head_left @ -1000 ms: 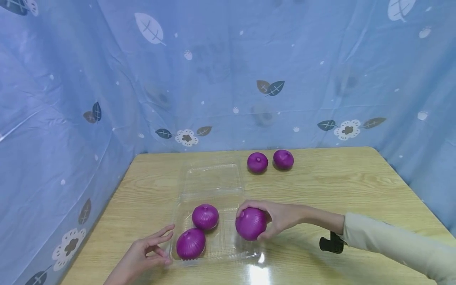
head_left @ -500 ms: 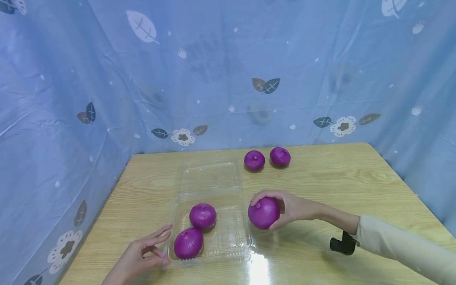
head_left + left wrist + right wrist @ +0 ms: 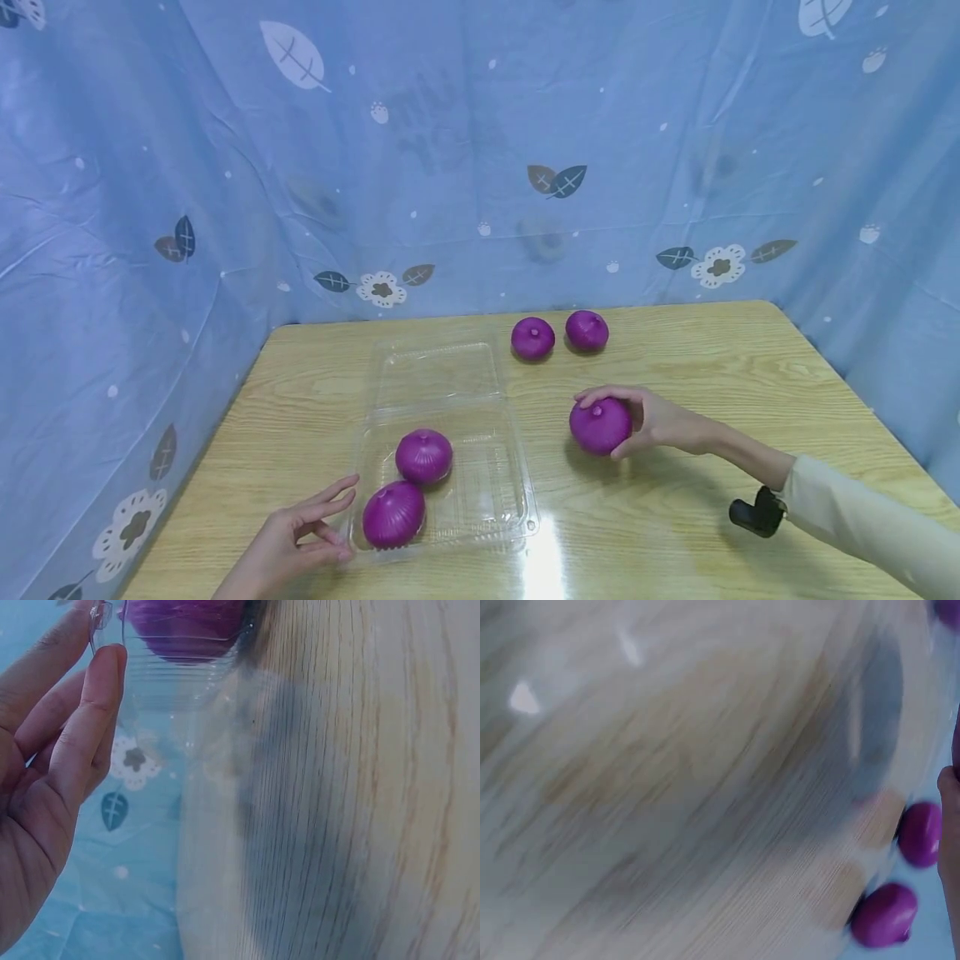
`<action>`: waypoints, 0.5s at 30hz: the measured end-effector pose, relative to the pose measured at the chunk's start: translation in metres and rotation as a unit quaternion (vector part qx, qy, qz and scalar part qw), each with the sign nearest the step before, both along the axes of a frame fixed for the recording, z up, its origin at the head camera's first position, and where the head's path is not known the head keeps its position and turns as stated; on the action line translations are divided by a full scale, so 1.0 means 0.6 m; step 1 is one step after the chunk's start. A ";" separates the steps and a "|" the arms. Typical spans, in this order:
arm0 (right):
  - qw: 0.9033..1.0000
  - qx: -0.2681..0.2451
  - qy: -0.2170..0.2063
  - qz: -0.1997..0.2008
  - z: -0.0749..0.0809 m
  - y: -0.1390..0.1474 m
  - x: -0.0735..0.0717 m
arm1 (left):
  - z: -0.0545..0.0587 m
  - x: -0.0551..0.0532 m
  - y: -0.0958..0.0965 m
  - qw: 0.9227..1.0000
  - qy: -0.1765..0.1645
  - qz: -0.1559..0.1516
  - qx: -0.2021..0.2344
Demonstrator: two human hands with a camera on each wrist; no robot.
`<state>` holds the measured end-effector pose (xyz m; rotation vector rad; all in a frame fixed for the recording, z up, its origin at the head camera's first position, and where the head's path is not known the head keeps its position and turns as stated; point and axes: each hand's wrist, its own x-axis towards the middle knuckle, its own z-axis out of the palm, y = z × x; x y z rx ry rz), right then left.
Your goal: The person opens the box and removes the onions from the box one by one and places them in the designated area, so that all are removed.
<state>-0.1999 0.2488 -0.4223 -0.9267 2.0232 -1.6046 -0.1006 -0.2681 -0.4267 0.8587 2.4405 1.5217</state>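
In the head view, my right hand grips a purple onion above the table, right of a clear plastic clamshell container. Its fingers lie over the top and the thumb is low on the near side. The container's lid is folded back flat. Two purple onions, a rear one and a front one, sit in the left part of the tray. My left hand pinches the container's front left corner; the left wrist view shows fingertips at its clear rim.
Two more purple onions, one left and one right, stand near the table's back edge. A blue patterned curtain encloses the back and sides of the wooden table.
My right hand has carried its onion from over the container's right side, rightward and back over the table. The left hand stays at the corner. The head view has shifted slightly.
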 end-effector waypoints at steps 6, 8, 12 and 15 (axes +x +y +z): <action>0.998 0.022 0.006 -0.062 -0.001 0.048 -0.019 | -0.003 -0.002 -0.002 1.000 0.006 -0.009 0.009; 0.996 0.027 0.006 -0.088 -0.002 0.064 -0.026 | -0.003 -0.002 -0.002 1.000 0.004 -0.009 0.009; 0.992 0.030 0.008 -0.126 -0.009 0.089 -0.044 | -0.004 -0.003 -0.001 1.000 0.001 -0.009 0.011; 0.987 0.037 0.007 -0.155 -0.013 0.105 -0.059 | -0.004 -0.003 0.000 1.000 -0.004 -0.009 0.017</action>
